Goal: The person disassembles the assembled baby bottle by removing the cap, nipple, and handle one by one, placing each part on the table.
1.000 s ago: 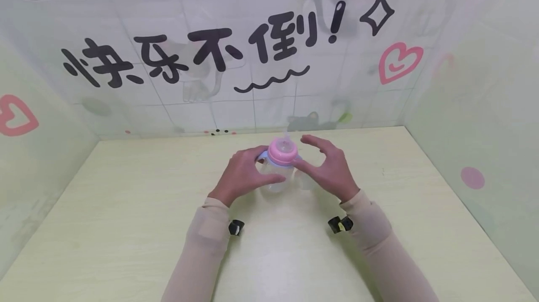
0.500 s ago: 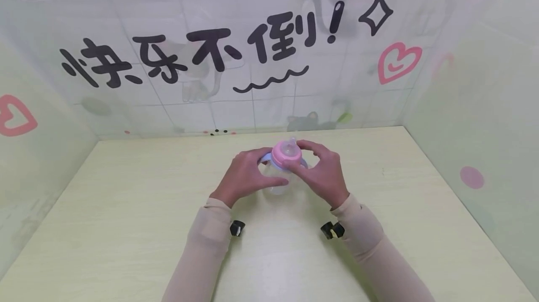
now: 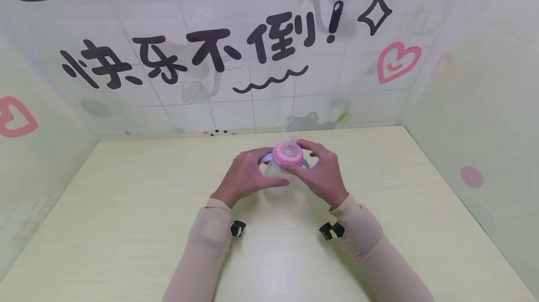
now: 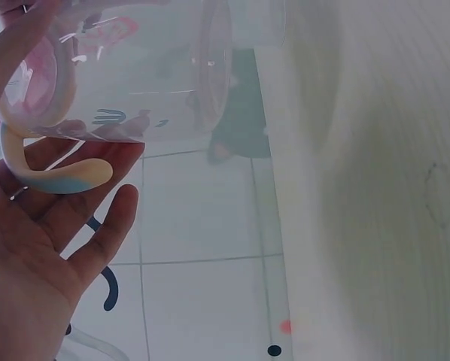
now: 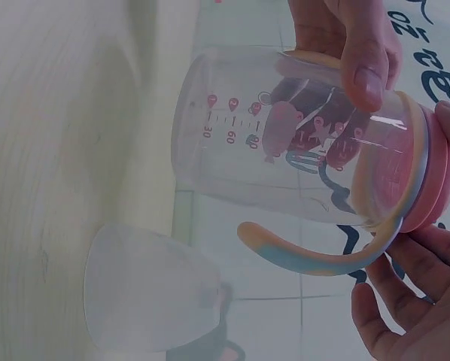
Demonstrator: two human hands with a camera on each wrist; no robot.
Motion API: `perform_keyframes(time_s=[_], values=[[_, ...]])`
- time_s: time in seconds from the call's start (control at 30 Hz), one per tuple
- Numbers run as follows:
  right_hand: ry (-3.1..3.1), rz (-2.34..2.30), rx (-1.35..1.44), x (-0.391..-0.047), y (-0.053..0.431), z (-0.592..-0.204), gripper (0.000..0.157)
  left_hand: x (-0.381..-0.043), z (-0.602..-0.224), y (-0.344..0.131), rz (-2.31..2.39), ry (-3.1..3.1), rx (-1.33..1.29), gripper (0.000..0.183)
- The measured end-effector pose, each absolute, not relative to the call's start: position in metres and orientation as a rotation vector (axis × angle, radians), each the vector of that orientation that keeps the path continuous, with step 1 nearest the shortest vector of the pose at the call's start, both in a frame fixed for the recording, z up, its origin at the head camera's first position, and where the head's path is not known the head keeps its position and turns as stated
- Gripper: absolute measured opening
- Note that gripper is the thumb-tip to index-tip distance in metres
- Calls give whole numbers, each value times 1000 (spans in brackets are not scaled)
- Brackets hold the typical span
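A clear baby bottle (image 5: 232,169) with printed volume marks is held just above the table, base down. Its pink screw ring (image 3: 286,153) surrounds a translucent teat (image 3: 290,145), and two blue-and-cream handles curve down from the neck, one handle (image 5: 308,259) showing fully in the right wrist view. My left hand (image 3: 244,176) grips the body from the left, thumb across the front and fingers behind. My right hand (image 3: 325,173) holds the pink ring, thumb on the near side and fingers on the far side. Beyond the bottle, a frosted cap (image 5: 153,289) stands on the table.
The pale wooden table (image 3: 126,227) runs back to a wall (image 3: 177,110) with black lettering and pink hearts. Side walls (image 3: 476,119) close it in at left and right. Both sleeves carry small black wrist cameras.
My right hand has moved left and its fingers have come round the pink ring. The bottle has shifted slightly right. Over the last half second, little has moved.
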State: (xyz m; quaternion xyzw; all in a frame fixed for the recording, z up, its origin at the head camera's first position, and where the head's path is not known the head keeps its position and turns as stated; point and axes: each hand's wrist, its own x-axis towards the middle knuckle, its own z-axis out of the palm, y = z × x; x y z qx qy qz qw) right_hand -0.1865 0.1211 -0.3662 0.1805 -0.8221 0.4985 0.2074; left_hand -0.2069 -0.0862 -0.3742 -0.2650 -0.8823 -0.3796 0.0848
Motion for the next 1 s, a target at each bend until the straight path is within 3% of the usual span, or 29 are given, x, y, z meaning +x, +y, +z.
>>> perform_keyframes(time_s=[0.23, 0.63, 1.0], values=[[-2305, 1407, 514, -187, 124, -365, 55, -207, -374, -85, -1151, -2621, -817, 71], [-2353, 1522, 797, -191, 133, -362, 52, -207, -374, -89, -1212, -2621, -871, 67], [-2409, 1501, 766, -189, 134, -356, 56, -207, -372, -89, -1196, -2630, -873, 68]])
